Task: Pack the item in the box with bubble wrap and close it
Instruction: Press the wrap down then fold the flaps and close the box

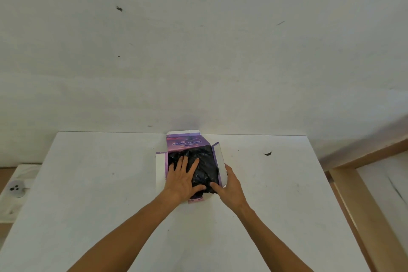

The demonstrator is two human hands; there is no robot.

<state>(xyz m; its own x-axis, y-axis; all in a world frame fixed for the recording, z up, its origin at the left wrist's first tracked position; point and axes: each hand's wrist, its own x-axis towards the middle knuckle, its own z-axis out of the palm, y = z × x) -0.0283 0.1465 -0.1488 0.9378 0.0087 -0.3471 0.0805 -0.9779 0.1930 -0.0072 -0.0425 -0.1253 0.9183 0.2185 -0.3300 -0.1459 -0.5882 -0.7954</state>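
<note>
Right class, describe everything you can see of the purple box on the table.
The purple box looks like thin printed card, white inside. It lies open on the white table near the far edge, its lid and side flaps spread. A dark crinkled wrapped bundle fills it. The left hand presses flat on the bundle; the right hand touches the right flap.

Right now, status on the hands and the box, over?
Left hand flat on the black wrapped bundle, pressing it into the purple box. Right hand steadying the right flap. All flaps open, nothing blocking them.
</note>
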